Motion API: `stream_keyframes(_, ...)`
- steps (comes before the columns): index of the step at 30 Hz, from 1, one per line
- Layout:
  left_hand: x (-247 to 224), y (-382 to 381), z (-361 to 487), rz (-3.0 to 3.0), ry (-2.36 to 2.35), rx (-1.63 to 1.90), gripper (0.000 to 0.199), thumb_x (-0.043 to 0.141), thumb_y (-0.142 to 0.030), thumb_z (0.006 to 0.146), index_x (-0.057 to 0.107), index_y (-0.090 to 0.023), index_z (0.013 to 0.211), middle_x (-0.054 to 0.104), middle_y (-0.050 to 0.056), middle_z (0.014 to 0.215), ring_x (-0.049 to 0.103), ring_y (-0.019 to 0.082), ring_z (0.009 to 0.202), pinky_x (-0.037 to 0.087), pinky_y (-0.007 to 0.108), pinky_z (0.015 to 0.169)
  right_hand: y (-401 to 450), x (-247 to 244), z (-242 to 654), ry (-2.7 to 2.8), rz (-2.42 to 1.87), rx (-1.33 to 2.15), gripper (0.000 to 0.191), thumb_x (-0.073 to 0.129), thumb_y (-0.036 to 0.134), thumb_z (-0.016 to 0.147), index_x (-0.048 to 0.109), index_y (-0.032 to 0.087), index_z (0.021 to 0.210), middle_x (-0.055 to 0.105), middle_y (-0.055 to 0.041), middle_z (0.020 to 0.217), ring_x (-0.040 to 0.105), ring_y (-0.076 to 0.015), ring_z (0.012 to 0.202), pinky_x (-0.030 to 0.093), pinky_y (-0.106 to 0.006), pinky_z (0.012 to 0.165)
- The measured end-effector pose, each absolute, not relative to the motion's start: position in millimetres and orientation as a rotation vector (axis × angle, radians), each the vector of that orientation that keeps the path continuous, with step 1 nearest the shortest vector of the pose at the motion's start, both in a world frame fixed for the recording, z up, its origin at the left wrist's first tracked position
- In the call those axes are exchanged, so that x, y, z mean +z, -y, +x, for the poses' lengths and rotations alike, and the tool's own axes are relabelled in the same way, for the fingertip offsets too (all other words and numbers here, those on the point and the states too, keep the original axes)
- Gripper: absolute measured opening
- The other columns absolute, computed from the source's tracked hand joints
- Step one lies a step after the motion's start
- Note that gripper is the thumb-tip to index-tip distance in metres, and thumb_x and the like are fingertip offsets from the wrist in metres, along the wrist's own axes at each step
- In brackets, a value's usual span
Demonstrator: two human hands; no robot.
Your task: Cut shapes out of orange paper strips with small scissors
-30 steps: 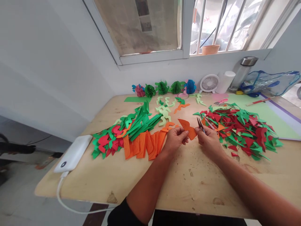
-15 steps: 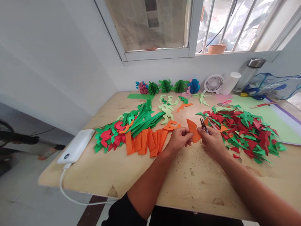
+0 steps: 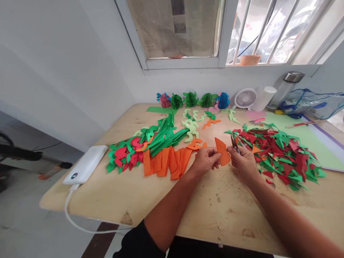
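Observation:
Between the thumb and fingers of my left hand point(image 3: 207, 159) is a partly cut orange paper piece point(image 3: 222, 154) with a curved outline. My right hand point(image 3: 244, 161) is closed round a pair of scissors point(image 3: 234, 143), their blades pointing up and away from me, just right of the paper. To the left of my left hand lie several orange paper strips point(image 3: 163, 163) with drawn lines. Behind them are folded green strips point(image 3: 166, 136), and a curved orange cut-out point(image 3: 195, 144) rests near my left hand.
A heap of red and green scraps point(image 3: 285, 152) spreads at right. Red and green cut-outs point(image 3: 126, 154) and a white power bank point(image 3: 86, 165) with a cable lie at left. Along the wall stand honeycomb paper figures point(image 3: 190, 99), a small fan point(image 3: 245, 98) and a glass bottle point(image 3: 286, 89).
The orange scrap beside the scissors has come off the paper and is no longer by the blades. The scissors have shifted slightly right, and the camera view has tilted a little.

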State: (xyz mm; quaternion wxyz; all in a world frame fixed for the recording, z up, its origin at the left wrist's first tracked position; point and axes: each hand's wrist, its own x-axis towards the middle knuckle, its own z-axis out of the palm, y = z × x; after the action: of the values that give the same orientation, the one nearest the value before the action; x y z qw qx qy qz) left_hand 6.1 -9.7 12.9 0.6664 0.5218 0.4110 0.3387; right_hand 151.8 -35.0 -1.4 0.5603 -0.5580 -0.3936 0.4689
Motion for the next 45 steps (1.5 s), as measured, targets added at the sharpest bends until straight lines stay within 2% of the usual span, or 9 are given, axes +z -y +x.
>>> stream_keyframes(6, 13.0, 10.1, 4.0, 1.205, -0.802, 0.624, 0.023, 0.062, -0.030, 0.073, 0.050, -0.015, 0.060, 0.057, -0.002, 0.050, 0.050, 0.006, 0.041, 0.034, 0.018, 0.041, 34.0, 11.2, 154.8, 0.853, -1.188, 1.266, 0.042, 0.075, 0.048, 0.067, 0.048, 0.017, 0.059, 0.028, 0.0102, 0.043, 0.019, -0.0020, 0.037, 0.015, -0.017, 0.034)
stream_keyframes(11, 9.8, 10.0, 2.2, 1.160, -0.652, 0.537, 0.028, 0.069, -0.037, 0.068, 0.054, -0.014, 0.062, 0.059, 0.000, 0.052, 0.051, 0.006, 0.043, 0.034, 0.018, 0.042, 36.8, 16.0, 158.9, 0.790, -1.042, 1.594, 0.038, 0.072, 0.050, 0.069, 0.058, 0.015, 0.064, 0.028, 0.0104, 0.041, 0.016, -0.0008, 0.034, 0.013, -0.016, 0.032)
stream_keyframes(16, 9.1, 10.8, 1.3, 1.146, -0.576, 0.493, 0.028, 0.069, -0.037, 0.069, 0.056, -0.013, 0.064, 0.059, 0.000, 0.051, 0.051, 0.006, 0.042, 0.034, 0.019, 0.042, 38.3, 10.9, 163.6, 0.749, -0.944, 1.731, 0.036, 0.072, 0.048, 0.070, 0.068, 0.014, 0.081, 0.028, 0.0110, 0.042, 0.014, -0.0004, 0.034, 0.014, -0.014, 0.032)
stream_keyframes(22, 11.8, 12.2, 0.4, 1.130, -0.560, 0.443, 0.024, 0.069, -0.033, 0.071, 0.056, -0.013, 0.065, 0.059, -0.001, 0.051, 0.052, 0.006, 0.043, 0.035, 0.018, 0.043, 39.5, 12.3, 164.0, 0.783, -0.890, 1.746, 0.031, 0.070, 0.044, 0.072, 0.069, 0.015, 0.081, 0.027, 0.0111, 0.041, 0.015, -0.0014, 0.035, 0.022, -0.015, 0.034)
stream_keyframes(28, 12.1, 12.4, 0.3, 1.111, -0.546, 0.416, 0.020, 0.067, -0.029, 0.072, 0.057, -0.013, 0.066, 0.059, -0.001, 0.052, 0.052, 0.006, 0.043, 0.035, 0.018, 0.043, 40.1, 13.3, 165.1, 0.796, -0.868, 1.758, 0.030, 0.068, 0.045, 0.074, 0.067, 0.015, 0.079, 0.028, 0.0106, 0.042, 0.015, -0.0015, 0.035, 0.018, -0.014, 0.034)
stream_keyframes(45, 10.7, 12.6, -0.6, 1.101, -0.487, 0.377, 0.023, 0.070, -0.033, 0.070, 0.060, -0.012, 0.070, 0.060, 0.000, 0.053, 0.051, 0.006, 0.043, 0.036, 0.019, 0.043, 42.2, 13.6, 166.4, 0.854, -0.839, 1.771, 0.029, 0.065, 0.046, 0.077, 0.065, 0.017, 0.077, 0.027, 0.0111, 0.039, 0.014, -0.0030, 0.035, 0.020, -0.017, 0.036)
